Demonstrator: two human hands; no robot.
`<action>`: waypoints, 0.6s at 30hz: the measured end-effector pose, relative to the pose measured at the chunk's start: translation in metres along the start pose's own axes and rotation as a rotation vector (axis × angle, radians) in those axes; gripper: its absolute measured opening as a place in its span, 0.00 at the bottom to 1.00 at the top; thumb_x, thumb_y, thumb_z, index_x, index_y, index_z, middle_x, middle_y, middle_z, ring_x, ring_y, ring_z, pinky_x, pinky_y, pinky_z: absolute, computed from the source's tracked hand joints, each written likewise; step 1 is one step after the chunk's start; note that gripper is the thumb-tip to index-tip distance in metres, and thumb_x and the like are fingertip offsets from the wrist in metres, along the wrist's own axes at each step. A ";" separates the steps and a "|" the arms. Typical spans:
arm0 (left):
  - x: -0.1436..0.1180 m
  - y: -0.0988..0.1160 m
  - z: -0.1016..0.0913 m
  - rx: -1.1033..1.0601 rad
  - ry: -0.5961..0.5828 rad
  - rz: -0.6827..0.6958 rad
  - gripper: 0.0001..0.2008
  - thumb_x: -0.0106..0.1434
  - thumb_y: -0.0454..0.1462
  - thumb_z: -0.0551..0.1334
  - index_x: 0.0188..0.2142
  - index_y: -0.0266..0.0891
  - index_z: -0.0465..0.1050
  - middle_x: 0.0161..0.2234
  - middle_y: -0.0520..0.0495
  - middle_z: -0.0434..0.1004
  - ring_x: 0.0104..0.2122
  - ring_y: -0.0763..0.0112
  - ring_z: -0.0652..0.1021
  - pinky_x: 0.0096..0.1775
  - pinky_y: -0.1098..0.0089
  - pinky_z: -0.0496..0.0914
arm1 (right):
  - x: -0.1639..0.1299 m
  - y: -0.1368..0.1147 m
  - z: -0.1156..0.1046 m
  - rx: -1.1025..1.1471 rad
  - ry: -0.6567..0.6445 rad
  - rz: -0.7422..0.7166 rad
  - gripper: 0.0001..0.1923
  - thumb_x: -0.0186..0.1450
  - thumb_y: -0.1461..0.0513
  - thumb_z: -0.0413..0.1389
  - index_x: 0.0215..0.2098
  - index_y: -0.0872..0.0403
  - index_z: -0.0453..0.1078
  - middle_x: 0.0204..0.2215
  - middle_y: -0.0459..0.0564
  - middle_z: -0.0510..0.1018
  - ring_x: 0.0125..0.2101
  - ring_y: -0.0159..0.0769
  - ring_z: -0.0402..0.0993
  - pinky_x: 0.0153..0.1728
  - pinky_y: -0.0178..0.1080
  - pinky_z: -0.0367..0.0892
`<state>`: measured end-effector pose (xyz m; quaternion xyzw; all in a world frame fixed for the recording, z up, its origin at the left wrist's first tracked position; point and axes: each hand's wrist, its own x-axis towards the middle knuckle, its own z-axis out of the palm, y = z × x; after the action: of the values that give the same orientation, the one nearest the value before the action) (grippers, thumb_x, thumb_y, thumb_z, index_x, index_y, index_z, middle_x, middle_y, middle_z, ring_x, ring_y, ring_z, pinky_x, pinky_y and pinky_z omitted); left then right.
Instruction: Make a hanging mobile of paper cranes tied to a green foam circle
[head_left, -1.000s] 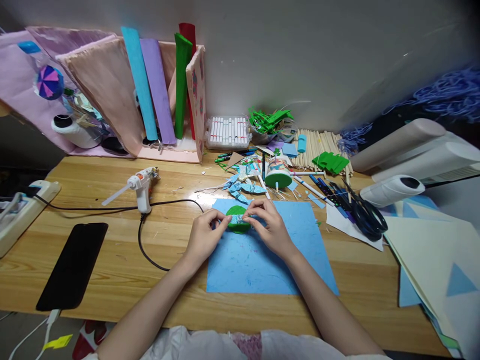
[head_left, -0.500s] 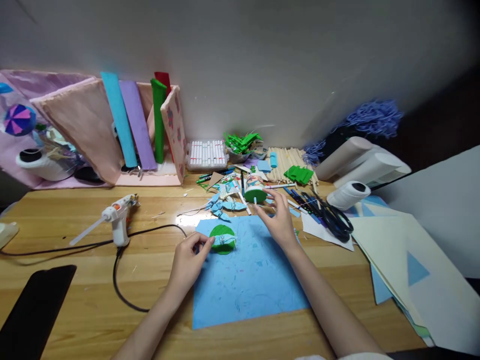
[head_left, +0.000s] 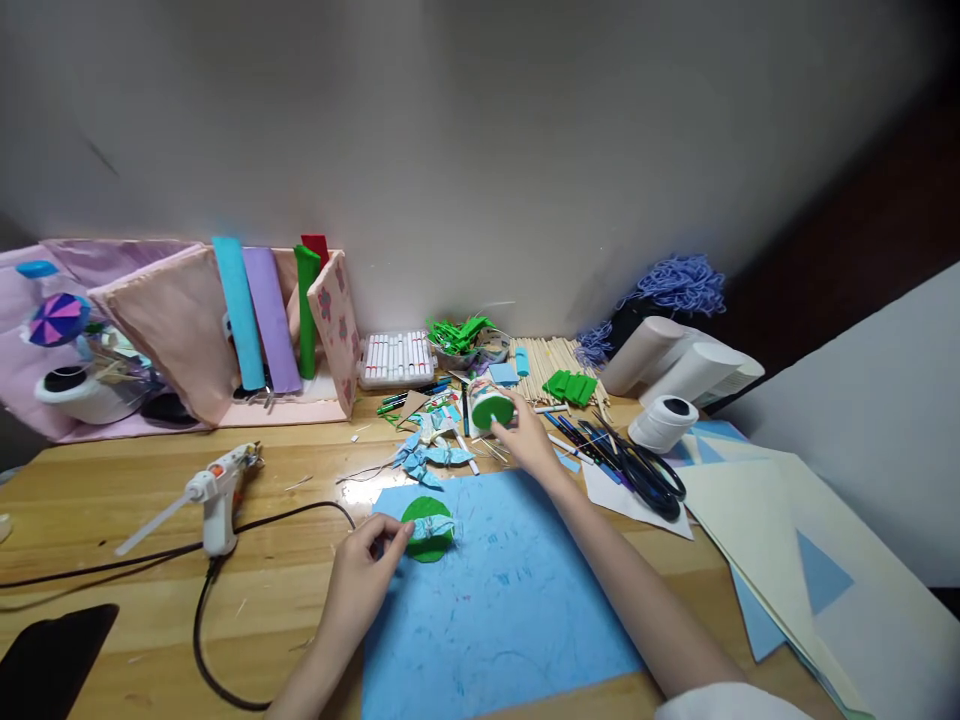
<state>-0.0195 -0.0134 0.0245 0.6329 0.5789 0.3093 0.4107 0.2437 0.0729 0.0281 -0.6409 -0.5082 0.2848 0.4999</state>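
My left hand [head_left: 364, 575] pinches the left edge of a green paper disc [head_left: 427, 530] that carries a small patterned blue paper bow, lying on a blue paper sheet [head_left: 495, 610]. My right hand [head_left: 525, 440] reaches farther back and grips a small cylinder with a green round end [head_left: 491, 408], tilted among the craft clutter. Loose patterned blue paper bows [head_left: 427, 455] lie just beyond the sheet.
A glue gun [head_left: 214, 490] with a black cord stands to the left, a black phone [head_left: 49, 665] at the lower left. Scissors [head_left: 645, 475], pens, wooden sticks [head_left: 547, 360], a marker box [head_left: 396, 358], paper rolls [head_left: 679, 365] and cream sheets [head_left: 787, 560] fill the back and right.
My right hand left the green disc and went back to the cylinder, taking hold of it. My left hand stayed on the disc. The view tilted upward.
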 end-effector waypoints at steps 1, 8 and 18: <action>0.001 -0.001 0.000 -0.005 0.008 -0.003 0.16 0.57 0.48 0.57 0.23 0.38 0.69 0.20 0.52 0.67 0.22 0.73 0.65 0.25 0.74 0.58 | 0.003 0.003 -0.005 0.105 0.024 0.068 0.25 0.49 0.64 0.57 0.47 0.53 0.65 0.41 0.52 0.72 0.33 0.37 0.72 0.37 0.44 0.70; 0.007 -0.005 -0.011 -0.056 0.091 -0.042 0.17 0.55 0.50 0.59 0.22 0.38 0.69 0.20 0.52 0.67 0.22 0.74 0.66 0.25 0.75 0.59 | -0.003 0.005 -0.051 0.491 0.069 0.276 0.12 0.54 0.61 0.55 0.38 0.52 0.68 0.38 0.46 0.76 0.33 0.33 0.77 0.37 0.36 0.74; 0.007 -0.010 -0.021 -0.116 0.103 -0.038 0.17 0.54 0.49 0.60 0.23 0.37 0.69 0.21 0.53 0.68 0.23 0.74 0.67 0.26 0.75 0.60 | -0.025 -0.005 -0.075 0.618 0.071 0.352 0.13 0.56 0.63 0.55 0.40 0.53 0.69 0.36 0.48 0.77 0.31 0.32 0.76 0.35 0.34 0.75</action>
<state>-0.0417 -0.0027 0.0256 0.5802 0.5923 0.3666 0.4221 0.2998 0.0228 0.0543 -0.5468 -0.2619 0.4843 0.6307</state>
